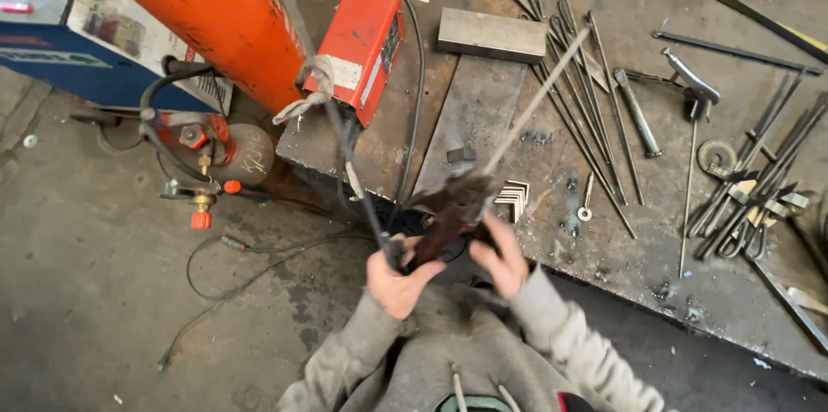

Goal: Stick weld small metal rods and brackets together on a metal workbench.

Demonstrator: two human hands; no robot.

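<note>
Both my hands are raised in front of my chest, over the near edge of a steel workbench (552,231). My left hand (392,281) is closed on the lower end of a dark brown, crumpled leather glove (450,205) and lies against a black cable (358,179). My right hand (504,258), blurred by motion, grips the glove's right side with thumb and fingers. A thin grey metal rod (539,97) rises from the glove's top, slanting up to the right over the bench.
An orange gas cylinder (220,6) and a red welding box (362,50) stand at the bench's left end, with a regulator and hoses (203,175) below. Several rods (595,119), a steel block (492,34), angle pieces (515,199) and tools (750,179) lie on the bench.
</note>
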